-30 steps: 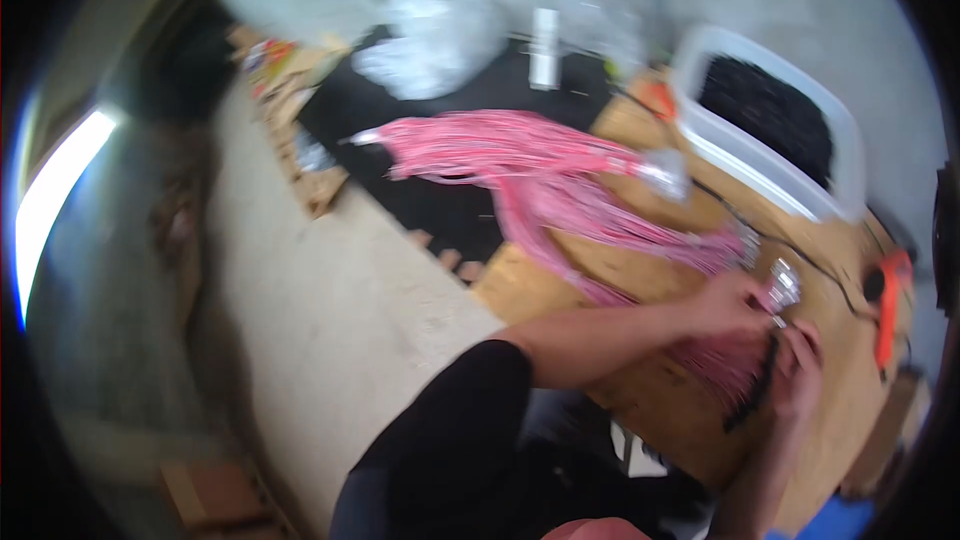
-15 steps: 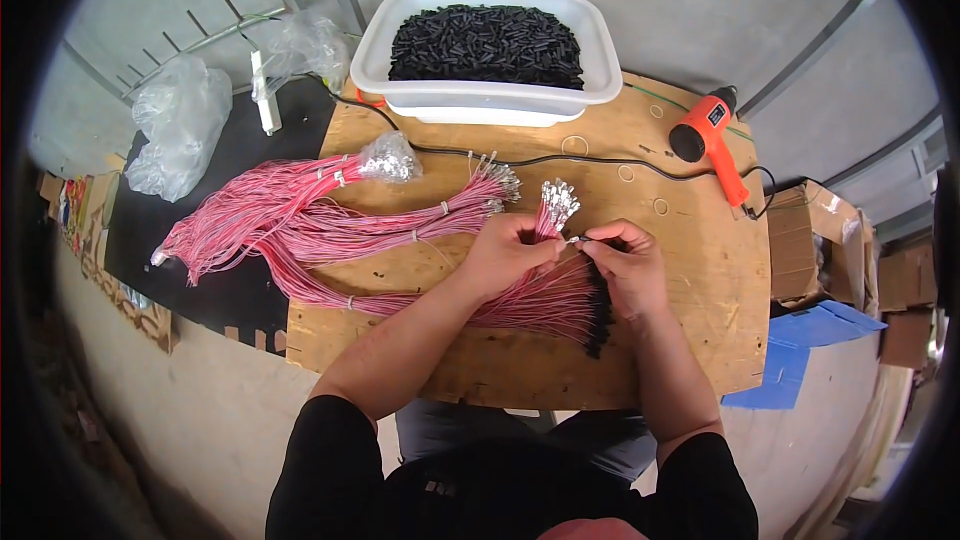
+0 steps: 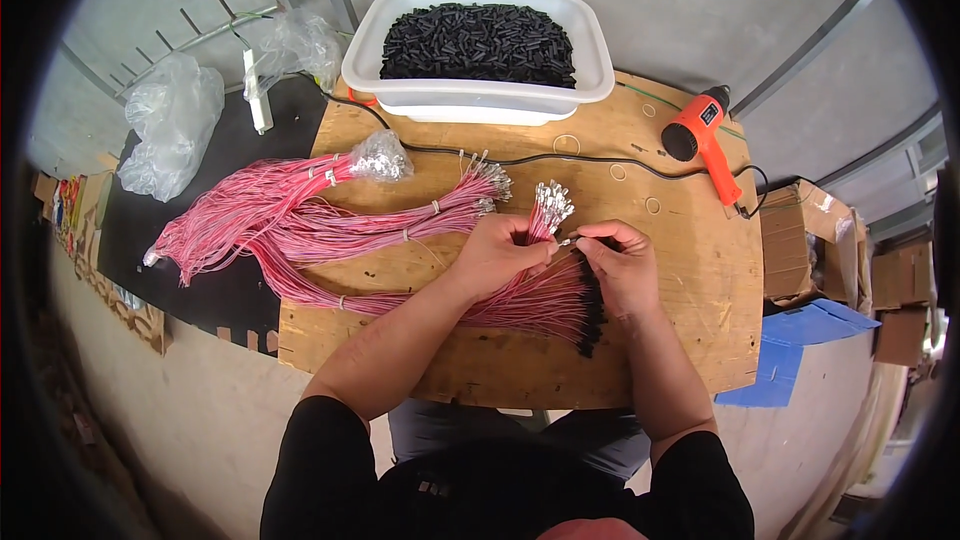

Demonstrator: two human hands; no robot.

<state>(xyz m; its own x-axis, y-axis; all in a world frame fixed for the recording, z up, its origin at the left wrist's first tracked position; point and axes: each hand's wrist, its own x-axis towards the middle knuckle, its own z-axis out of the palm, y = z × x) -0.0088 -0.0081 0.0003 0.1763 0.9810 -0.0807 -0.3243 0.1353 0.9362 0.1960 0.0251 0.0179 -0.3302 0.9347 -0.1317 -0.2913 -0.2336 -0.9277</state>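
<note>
My left hand (image 3: 503, 258) is closed around a bundle of pink wires (image 3: 540, 222), whose silvery metal terminals (image 3: 553, 202) stick up above the fingers. Close beside it, my right hand (image 3: 622, 258) pinches a small dark piece, seemingly a short black tube, at the tip of a single wire; the fingertips mostly hide it. A silvery terminal (image 3: 565, 242) shows between the two hands. Below them, more pink wires (image 3: 530, 310) fan out to the right, their ends covered by black tubes (image 3: 592, 315).
At the back stands a white tub (image 3: 478, 90) full of short black tubes. Tied pink wire bundles (image 3: 340, 225) lie to the left. An orange heat gun (image 3: 705, 140) with a black cord (image 3: 560, 157) rests at the right. Plastic bags (image 3: 175, 125) and a white power strip (image 3: 256, 90) sit back left.
The whole view has shifted slightly left. Both hands keep their grips near each other, and less of the dark piece shows at my right fingertips.
</note>
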